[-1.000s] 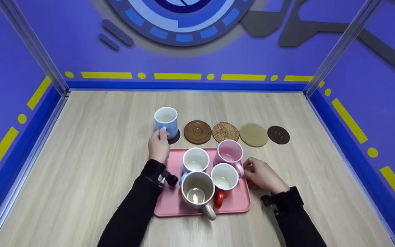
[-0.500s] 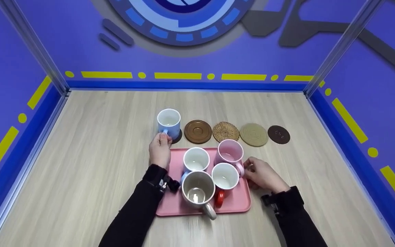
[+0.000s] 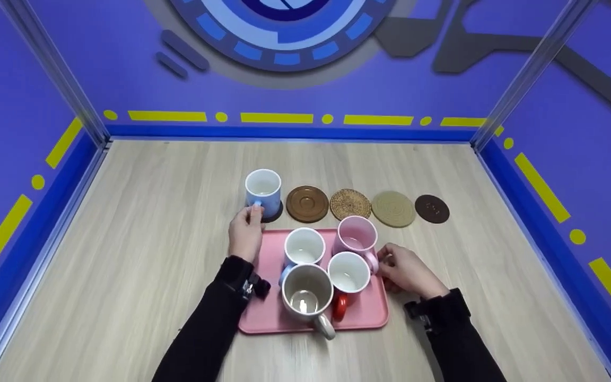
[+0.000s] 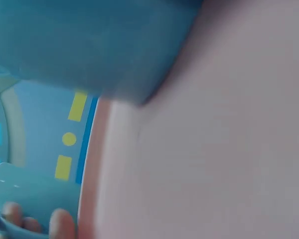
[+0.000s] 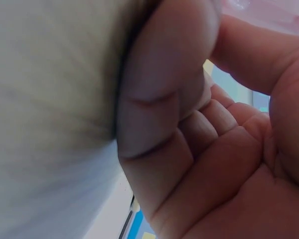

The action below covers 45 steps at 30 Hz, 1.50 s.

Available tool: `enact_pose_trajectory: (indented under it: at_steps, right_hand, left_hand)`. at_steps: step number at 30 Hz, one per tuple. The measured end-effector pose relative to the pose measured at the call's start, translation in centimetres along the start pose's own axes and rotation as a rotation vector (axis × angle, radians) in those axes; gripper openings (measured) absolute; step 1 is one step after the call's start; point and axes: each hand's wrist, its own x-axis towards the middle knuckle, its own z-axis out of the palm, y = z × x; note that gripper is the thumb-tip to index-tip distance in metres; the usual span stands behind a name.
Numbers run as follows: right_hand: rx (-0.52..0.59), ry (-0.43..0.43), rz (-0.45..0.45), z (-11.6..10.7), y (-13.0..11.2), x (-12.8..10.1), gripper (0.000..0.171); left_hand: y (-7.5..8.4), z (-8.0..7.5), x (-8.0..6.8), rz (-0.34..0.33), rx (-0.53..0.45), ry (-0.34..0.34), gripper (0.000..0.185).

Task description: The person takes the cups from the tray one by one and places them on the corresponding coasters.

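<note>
A light blue mug (image 3: 269, 201) stands upright over a dark round coaster (image 3: 277, 214) at the left end of the coaster row. My left hand (image 3: 244, 233) pinches its handle; in the left wrist view, fingertips (image 4: 63, 225) wrap the handle of that mug (image 4: 35, 191). A pink tray (image 3: 263, 313) bears a second blue mug (image 3: 304, 248), a pink mug (image 3: 356, 234), a white mug with a red handle (image 3: 348, 273) and a grey-beige mug (image 3: 307, 292). My right hand (image 3: 406, 269), fingers curled, grips the tray's right edge beside the pink mug's handle.
Right of the held mug lie a brown wooden coaster (image 3: 307, 204), a woven one (image 3: 350, 205), a beige one (image 3: 393, 208) and a dark brown one (image 3: 432, 208). Blue panels (image 3: 326, 90) wall in the wooden table (image 3: 125, 254).
My left hand has brought the blue mug slightly right and nearer, down over the dark coaster, and it has barely moved in the last half second. My right hand has stayed at the tray.
</note>
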Motion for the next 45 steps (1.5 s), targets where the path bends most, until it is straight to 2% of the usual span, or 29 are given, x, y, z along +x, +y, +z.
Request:
enact_pose_trajectory:
  at_steps: [3,5,9,14,17,19,22,26,28,30,35,41,45]
  right_hand:
    - [0.005,-0.003,0.009,0.0,0.1,0.0,0.015]
    - [0.01,-0.002,0.013,0.0,0.2,0.0,0.016]
    - [0.02,-0.002,0.016,0.0,0.3,-0.1,0.017]
    - [0.017,-0.003,0.014,0.1,0.3,-0.1,0.017]
    - [0.015,-0.002,0.016,0.2,0.3,-0.1,0.015]
    - [0.014,-0.005,0.016,0.3,0.3,-0.1,0.014]
    - [0.011,-0.002,0.007,0.3,0.4,-0.2,0.013]
    - [0.005,0.016,-0.009,0.3,0.4,-0.2,0.013]
    - [0.004,0.018,-0.01,0.3,0.3,-0.2,0.014]
    - [0.005,0.013,-0.002,0.3,0.2,-0.2,0.014]
    - [0.003,0.0,0.014,0.3,0.0,-0.1,0.013]
    - [-0.002,0.013,0.011,0.2,-0.1,-0.1,0.013]
    - [0.007,0.014,0.024,0.2,-0.2,0.0,0.014]
  left_hand:
    - [-0.1,-0.7,-0.1,0.024,0.103,0.027,0.031]
    - [-0.2,-1.0,-0.1,0.042,0.127,0.044,0.027]
    - [-0.4,-1.3,0.2,0.059,0.092,0.049,0.021]
    - [-0.2,-1.9,0.1,0.049,0.049,0.038,0.021]
    - [0.3,-2.8,-0.6,0.061,0.05,0.038,0.024]
    - [0.9,-3.6,-1.6,0.083,0.075,0.029,0.024]
    - [2.0,-4.7,-4.0,0.111,0.092,-0.052,0.022]
    - [3.5,-5.8,-7.9,0.15,0.087,-0.232,0.02]
    - [3.7,-6.2,-9.7,0.168,0.087,-0.297,0.019]
    - [3.7,-6.5,-11.3,0.177,0.094,-0.342,0.019]
    - [2.6,-6.6,-14.5,0.147,0.123,-0.441,0.02]
    - [1.7,-6.1,-17.2,0.127,0.101,-0.534,0.024]
    - [1.2,-5.2,-18.7,0.146,0.081,-0.658,0.028]
